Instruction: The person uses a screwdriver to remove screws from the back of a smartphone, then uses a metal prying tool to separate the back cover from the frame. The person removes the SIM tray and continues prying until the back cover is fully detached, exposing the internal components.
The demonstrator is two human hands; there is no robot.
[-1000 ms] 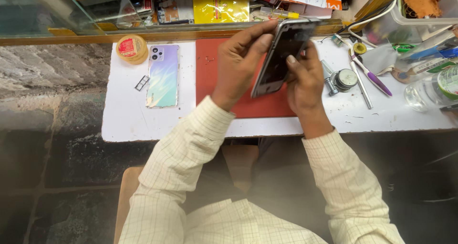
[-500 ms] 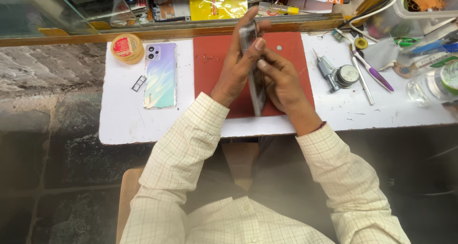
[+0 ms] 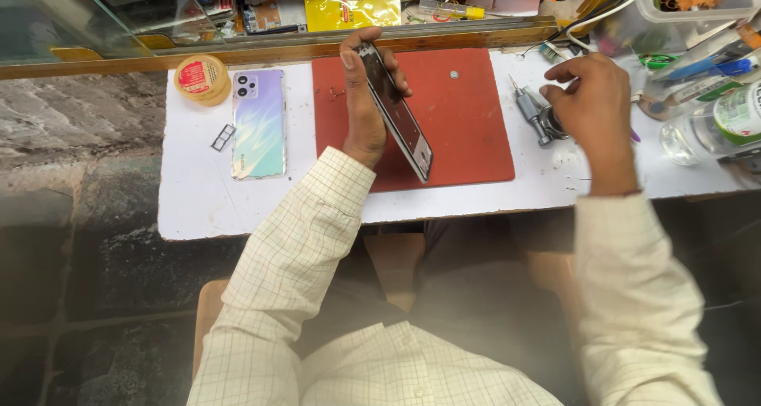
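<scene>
Head camera looks down at a white work table (image 3: 198,208) with a red mat (image 3: 468,120) on it. The left hand (image 3: 363,97) is closed around a dark phone (image 3: 396,112), holding it tilted on its edge above the left part of the mat. The right hand (image 3: 590,97) hovers over small metal tools (image 3: 537,114) just right of the mat; its fingers are curled, but I cannot tell if they grip anything. A pastel phone back cover (image 3: 258,124) lies flat left of the mat, beside a round tape roll (image 3: 201,78).
</scene>
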